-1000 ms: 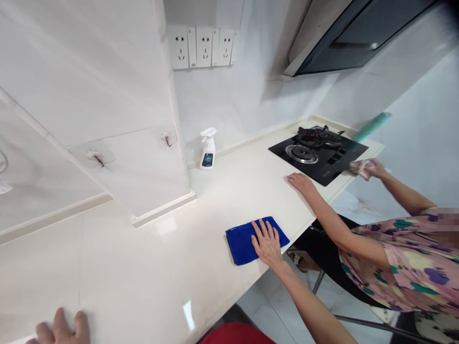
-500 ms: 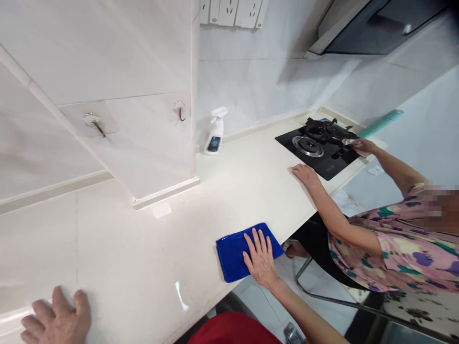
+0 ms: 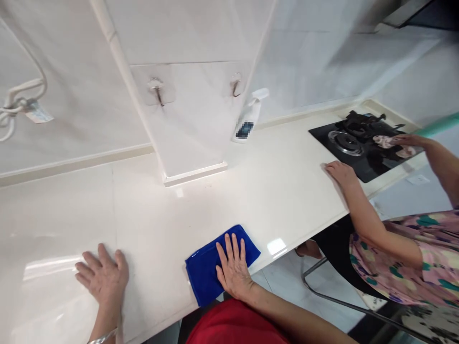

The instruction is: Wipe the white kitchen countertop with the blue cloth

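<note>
My right hand (image 3: 234, 268) lies flat, fingers spread, pressing on a folded blue cloth (image 3: 204, 265) near the front edge of the cream countertop (image 3: 279, 191). My left hand (image 3: 103, 276) rests open and flat on the bare counter to the left, holding nothing. A bracelet shows at that wrist.
A white spray bottle (image 3: 248, 120) stands against the wall beside a tiled column (image 3: 190, 114) with two hooks. At the right, another person in a floral top rests a hand (image 3: 340, 172) on the counter and holds a rag (image 3: 385, 141) on the black gas hob (image 3: 362, 143).
The view swung left and down. My right hand slid the blue cloth leftward along the front edge. My left hand came fully into view. The other person's rag moved onto the hob.
</note>
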{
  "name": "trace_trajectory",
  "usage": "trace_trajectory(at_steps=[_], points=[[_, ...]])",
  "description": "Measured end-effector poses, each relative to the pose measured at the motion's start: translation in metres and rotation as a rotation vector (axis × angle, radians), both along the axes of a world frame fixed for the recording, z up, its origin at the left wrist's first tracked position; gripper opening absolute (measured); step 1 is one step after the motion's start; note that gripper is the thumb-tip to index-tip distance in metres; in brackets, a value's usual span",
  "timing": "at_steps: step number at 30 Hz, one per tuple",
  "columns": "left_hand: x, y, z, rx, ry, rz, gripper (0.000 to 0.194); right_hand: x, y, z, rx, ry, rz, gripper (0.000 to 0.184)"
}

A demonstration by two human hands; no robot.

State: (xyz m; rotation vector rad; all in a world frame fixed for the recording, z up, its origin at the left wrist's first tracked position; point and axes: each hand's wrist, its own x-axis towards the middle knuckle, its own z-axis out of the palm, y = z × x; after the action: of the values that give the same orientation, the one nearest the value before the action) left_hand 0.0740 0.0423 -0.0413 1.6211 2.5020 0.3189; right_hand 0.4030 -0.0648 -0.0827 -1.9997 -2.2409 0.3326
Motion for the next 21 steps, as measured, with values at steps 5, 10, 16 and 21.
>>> trace_trajectory(at_steps=[5,10,16,21], points=[[-0.008,-0.002,-0.017,0.059,-0.021,0.078,0.068,-0.057,0.014,0.008,-0.042,0.007,0.223,0.082],[-0.018,-0.005,-0.032,0.114,0.009,0.056,0.066,-0.108,0.041,0.017,-0.049,0.069,0.345,0.074],[-0.024,-0.017,-0.026,0.206,-0.121,-0.012,0.059,-0.133,0.076,0.015,-0.006,0.093,0.292,0.071],[0.042,-0.043,-0.02,0.33,-0.176,-0.575,0.051,-0.125,0.099,0.014,0.01,0.097,0.281,0.069]])
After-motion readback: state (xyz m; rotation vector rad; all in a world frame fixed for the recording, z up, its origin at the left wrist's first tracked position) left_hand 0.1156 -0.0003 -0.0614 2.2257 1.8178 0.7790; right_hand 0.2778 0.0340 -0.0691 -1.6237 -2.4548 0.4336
